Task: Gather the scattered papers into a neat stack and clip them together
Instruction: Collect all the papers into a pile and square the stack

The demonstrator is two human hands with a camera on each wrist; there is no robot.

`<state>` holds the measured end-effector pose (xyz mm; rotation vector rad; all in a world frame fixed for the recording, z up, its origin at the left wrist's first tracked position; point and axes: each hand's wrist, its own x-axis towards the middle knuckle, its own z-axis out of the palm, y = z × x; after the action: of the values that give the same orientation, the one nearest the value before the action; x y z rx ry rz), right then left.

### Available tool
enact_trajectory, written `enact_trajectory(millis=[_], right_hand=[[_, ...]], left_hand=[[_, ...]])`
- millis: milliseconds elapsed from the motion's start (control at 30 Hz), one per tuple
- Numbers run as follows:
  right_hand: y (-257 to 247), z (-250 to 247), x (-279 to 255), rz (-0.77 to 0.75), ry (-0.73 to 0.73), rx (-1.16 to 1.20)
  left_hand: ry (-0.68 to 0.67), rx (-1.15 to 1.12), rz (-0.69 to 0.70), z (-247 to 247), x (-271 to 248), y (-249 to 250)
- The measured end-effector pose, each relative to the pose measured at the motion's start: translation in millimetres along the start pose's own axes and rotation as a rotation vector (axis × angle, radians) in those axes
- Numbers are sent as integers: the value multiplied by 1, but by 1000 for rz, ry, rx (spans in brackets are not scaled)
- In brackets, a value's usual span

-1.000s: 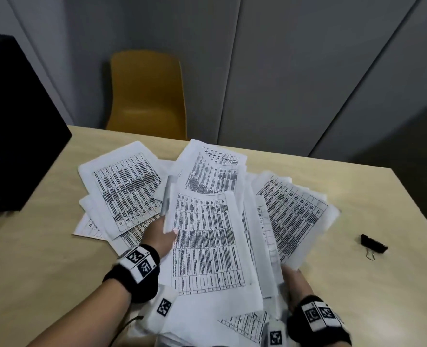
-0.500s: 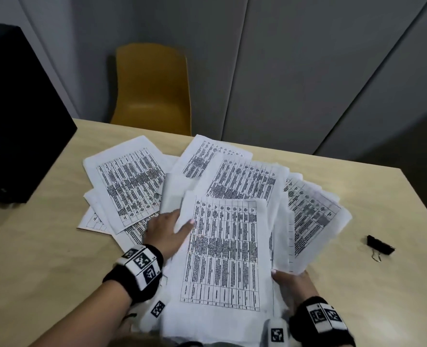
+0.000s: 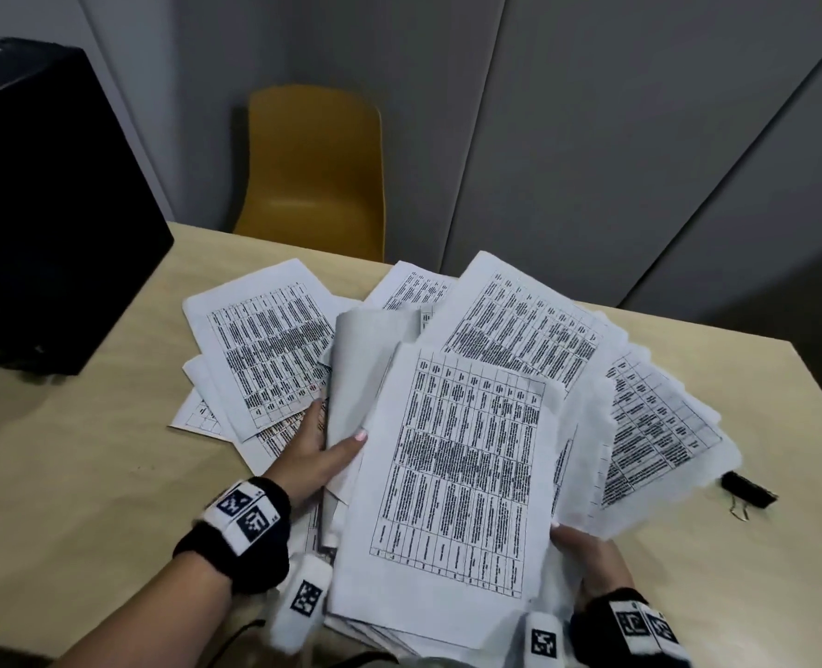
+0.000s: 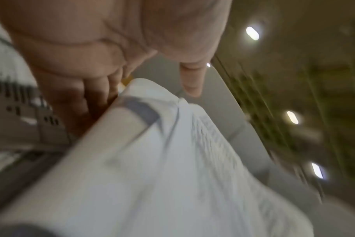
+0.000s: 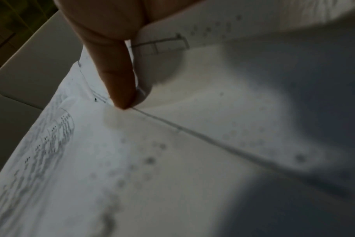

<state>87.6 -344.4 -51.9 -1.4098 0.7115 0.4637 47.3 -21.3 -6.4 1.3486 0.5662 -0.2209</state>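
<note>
A loose, fanned bundle of printed table sheets (image 3: 457, 474) is held up between both hands above the beige table (image 3: 86, 499). My left hand (image 3: 324, 445) grips its left edge, thumb on top and fingers underneath; the left wrist view shows the thumb (image 4: 192, 80) over the curled paper (image 4: 162, 160). At the lower right corner my right hand (image 3: 577, 547) grips the bundle, its thumb (image 5: 116, 72) pressing on the sheets (image 5: 152, 160). More sheets (image 3: 264, 349) lie flat on the table to the left. A black binder clip (image 3: 748, 489) lies on the table right of the bundle.
A large black box (image 3: 38, 209) stands on the table's far left. A yellow chair (image 3: 312, 171) sits behind the table against grey wall panels. The table's right edge runs just beyond the clip.
The fanned sheets have been drawn closer together and raised off the table. My left hand went from lying on the sheets to gripping the bundle's left edge.
</note>
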Motion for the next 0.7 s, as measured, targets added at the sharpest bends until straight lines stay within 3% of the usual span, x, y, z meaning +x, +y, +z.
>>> enact_trajectory(millis=[67,100,200,267,367,433,500,700], right_hand=[[0,-1,0,4,8,19],[-1,-2,-1,7,12,27],[-5,-2,-5,15,1,35],[-7,1,-6,15,-8,51],[-6,0,-3,21,-15,46],[-2,-3,3,17,-1,4],[2,-5,8,12,11,-35],[1,-2,9,37,37,-96]], left_hand=[[-125,-95,-25,-3,-7,-3],[-185,-29,-7,-5,-12,-3],[-247,629,128,-13,-20,-14],[-167,910,183,-14,-18,-26],[45,877,386,-13,-12,-37],[114,872,482,-15,-11,-39],[197,791,469,-21,-11,-39],[633,160,238,-64,-5,-25]])
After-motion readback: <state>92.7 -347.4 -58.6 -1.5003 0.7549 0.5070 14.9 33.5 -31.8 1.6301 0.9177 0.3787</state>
